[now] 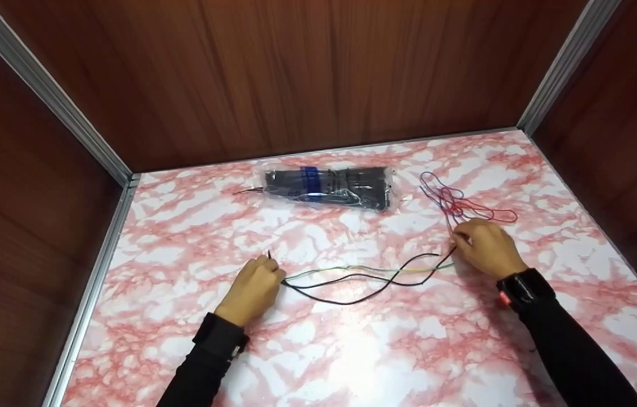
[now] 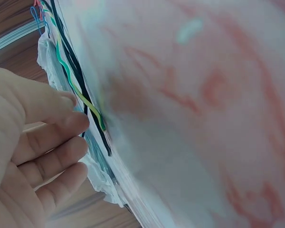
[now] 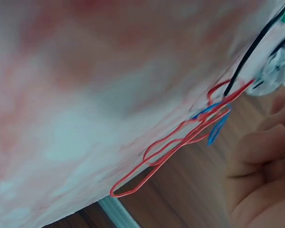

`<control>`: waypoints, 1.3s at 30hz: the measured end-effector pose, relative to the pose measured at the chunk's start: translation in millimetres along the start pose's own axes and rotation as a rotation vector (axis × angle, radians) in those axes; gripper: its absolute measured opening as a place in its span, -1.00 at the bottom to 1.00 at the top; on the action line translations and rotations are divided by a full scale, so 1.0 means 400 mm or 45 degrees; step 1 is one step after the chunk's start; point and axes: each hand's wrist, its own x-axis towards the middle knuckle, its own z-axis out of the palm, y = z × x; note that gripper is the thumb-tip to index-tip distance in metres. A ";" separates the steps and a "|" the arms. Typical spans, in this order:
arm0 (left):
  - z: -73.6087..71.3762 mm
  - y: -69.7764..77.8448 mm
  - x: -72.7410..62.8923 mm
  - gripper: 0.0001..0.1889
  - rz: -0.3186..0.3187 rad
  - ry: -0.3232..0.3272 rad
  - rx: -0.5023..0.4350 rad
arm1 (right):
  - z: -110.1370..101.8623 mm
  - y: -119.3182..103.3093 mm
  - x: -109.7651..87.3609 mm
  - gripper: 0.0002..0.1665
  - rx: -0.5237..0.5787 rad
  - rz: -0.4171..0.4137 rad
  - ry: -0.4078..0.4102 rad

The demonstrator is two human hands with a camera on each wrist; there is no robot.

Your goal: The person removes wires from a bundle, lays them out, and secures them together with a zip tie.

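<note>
Black wires (image 1: 344, 303) and a yellow-green wire (image 1: 409, 271) stretch across the desk (image 1: 318, 350) between your bent fingers: your left hand (image 1: 253, 288) at one end, your right hand (image 1: 488, 246) at the other, near the red and blue wires (image 1: 457, 206). Whether either grip pinches anything is unclear.

I wear a snug black fabric left sleeve (image 1: 197, 376) and a matching black right sleeve (image 1: 576, 350). Behind my bare left hand (image 1: 252, 288) sits a thick black wristband (image 1: 218, 333); behind my bare right hand (image 1: 490, 247), a partly glossy black wristband (image 1: 529, 287) bears a small red tab (image 1: 504, 298).
</note>
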 end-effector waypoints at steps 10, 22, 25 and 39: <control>-0.004 0.005 0.015 -0.89 -0.014 0.032 -0.013 | 0.013 0.023 0.055 -0.87 -0.121 0.219 -0.203; 0.006 0.018 0.033 -0.93 0.015 0.037 0.028 | 0.014 0.009 0.092 -0.82 -0.092 0.258 0.007; 0.011 0.017 0.036 -0.93 0.018 0.035 0.027 | 0.006 0.003 0.110 -0.79 -0.010 0.258 0.060; 0.019 0.015 0.054 -0.92 0.017 0.003 0.015 | 0.029 -0.042 0.136 -0.80 0.554 0.363 -0.009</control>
